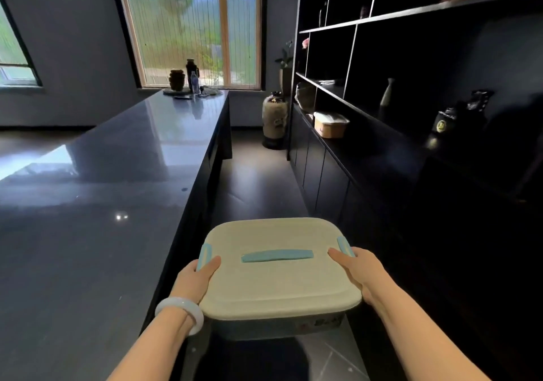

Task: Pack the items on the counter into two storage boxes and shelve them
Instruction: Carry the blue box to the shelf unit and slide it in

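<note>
- Two bare forearms are seen nearest the camera, with a pale bangle [182, 310] worn on the left wrist.
- Between them a lidded storage box [276, 286] is held in the air over the aisle floor. The dark bench [88, 233] lies to its left and the shelving [411, 13] to its right; neither appears to be touched.
- The left grip [195, 278] is closed on the box's left edge, the thumb laid on the lid beside the left blue latch [204, 256]. The fingers beneath are hidden.
- The right grip [357, 269] is closed on the right edge in the same way, next to the right blue latch [344, 245].
- The box is judged to be stiff moulded plastic with a smooth, rather slippery lid. Its contents are hidden and its weight cannot be read, though some load is suggested by the two-handed carry.
- It is best taken under the rim at both short sides, so that the load is borne by the base and not by the lid.
- The blue centre handle [277, 256] should be trusted only if both latches are fastened, which cannot be told.
- A second lidded box [329, 125] is set on the shelving's lower ledge; the space beside it is judged a likely destination.
- Bottles and a jar [188, 84] are seen at the bench's far end by the window.
</note>
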